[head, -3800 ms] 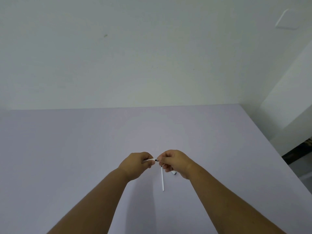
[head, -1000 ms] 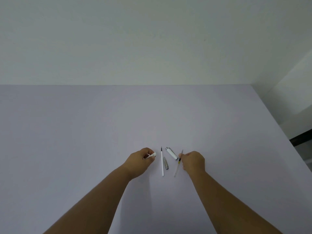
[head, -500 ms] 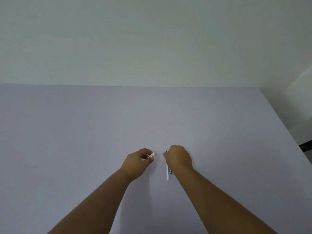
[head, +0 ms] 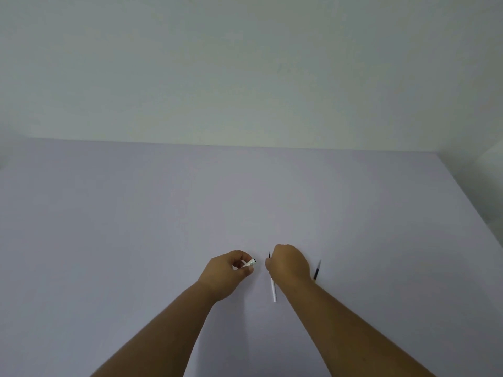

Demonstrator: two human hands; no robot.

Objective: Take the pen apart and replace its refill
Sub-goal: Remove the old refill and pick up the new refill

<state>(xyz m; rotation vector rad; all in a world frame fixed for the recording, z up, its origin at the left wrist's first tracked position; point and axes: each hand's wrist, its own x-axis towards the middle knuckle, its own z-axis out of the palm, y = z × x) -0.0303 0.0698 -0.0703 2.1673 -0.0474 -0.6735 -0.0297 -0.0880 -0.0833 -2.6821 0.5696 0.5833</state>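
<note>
My left hand is closed around a short white pen barrel piece, whose silver end pokes out to the right. My right hand is curled down over a thin white refill. The refill's dark tip shows at the hand's left edge and its tail runs toward me. A second refill, thin with a black tip section, lies on the table just right of my right hand, and nothing touches it. The other pen parts are hidden under my right hand.
The work surface is a wide pale lilac table. Its far edge meets a plain white wall, and its right edge runs diagonally at the frame's right.
My right hand left the black-tipped refill on the table at the right and moved left onto the white refill, covering the loose pen parts. My left hand kept holding the barrel piece.
</note>
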